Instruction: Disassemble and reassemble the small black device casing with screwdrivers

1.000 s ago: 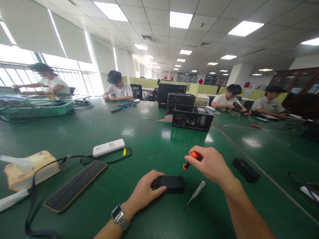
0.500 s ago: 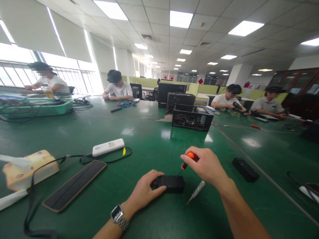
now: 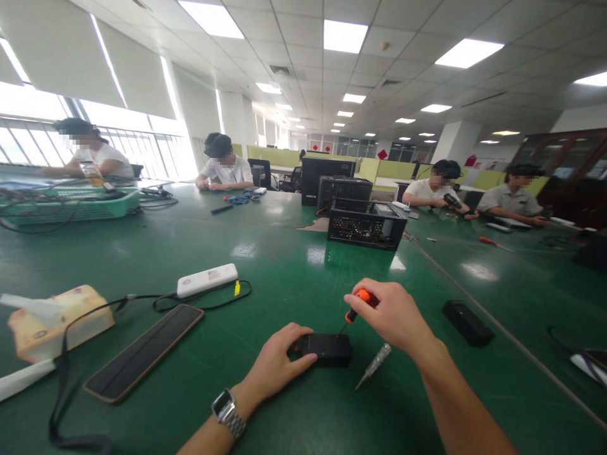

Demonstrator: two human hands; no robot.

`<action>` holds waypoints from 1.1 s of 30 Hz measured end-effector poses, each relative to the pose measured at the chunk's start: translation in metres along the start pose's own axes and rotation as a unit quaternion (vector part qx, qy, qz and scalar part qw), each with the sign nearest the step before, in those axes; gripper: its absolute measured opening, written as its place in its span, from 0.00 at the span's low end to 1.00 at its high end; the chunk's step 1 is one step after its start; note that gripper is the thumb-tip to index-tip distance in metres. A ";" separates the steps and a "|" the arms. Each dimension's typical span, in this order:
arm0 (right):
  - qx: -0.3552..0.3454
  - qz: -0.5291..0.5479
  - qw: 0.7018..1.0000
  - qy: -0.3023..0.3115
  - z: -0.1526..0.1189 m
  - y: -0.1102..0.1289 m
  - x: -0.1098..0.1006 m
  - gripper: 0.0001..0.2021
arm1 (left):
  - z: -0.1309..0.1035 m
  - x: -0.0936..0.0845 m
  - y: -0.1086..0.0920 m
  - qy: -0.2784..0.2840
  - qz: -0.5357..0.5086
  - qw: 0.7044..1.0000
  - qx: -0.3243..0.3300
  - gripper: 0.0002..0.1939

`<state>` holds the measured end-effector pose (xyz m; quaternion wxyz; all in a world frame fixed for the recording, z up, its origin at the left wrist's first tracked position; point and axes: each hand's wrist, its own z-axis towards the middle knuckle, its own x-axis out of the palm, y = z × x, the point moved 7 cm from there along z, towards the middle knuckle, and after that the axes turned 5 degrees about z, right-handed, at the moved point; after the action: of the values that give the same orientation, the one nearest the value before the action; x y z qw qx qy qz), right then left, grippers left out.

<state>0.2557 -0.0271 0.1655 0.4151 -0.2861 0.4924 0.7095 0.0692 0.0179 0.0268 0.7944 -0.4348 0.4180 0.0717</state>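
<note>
A small black box lies on the green table. My left hand grips its left end, thumb at the front and fingers behind. Between the thumb and fingers of my right hand is an orange and black screwdriver, tilted, its thin shaft pointing down to the box's top near the far right edge. Whether the tip sits in a screw is too small to tell. A second screwdriver with a clear handle rests on the table just right of the box.
A similar black box lies to the right. On the left are a dark flat panel, a white device with a cable and a tissue pack. Computer cases stand farther back. Several people sit around the table.
Both hands, the box and the screwdriver stay in practically the same place. The whole view has shifted very slightly.
</note>
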 end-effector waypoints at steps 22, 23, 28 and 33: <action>-0.010 0.046 0.999 -0.026 -0.005 0.004 -0.014 0.07 | 0.000 0.000 0.000 -0.003 0.002 1.000 0.004 0.16; -0.013 0.049 0.999 -0.018 -0.005 0.006 -0.012 0.07 | 0.000 0.000 0.000 -0.003 0.002 1.000 0.003 0.16; -0.019 0.031 0.999 0.006 -0.006 0.010 -0.001 0.06 | -0.001 0.000 0.000 -0.004 0.001 1.000 0.004 0.16; -0.011 0.018 1.000 0.000 -0.006 0.008 0.000 0.07 | -0.001 0.001 0.001 -0.001 0.000 1.000 0.006 0.16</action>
<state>0.2486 -0.0338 0.1677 0.3994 -0.2815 0.4894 0.7224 0.0689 0.0173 0.0254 0.7978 -0.4298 0.4171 0.0695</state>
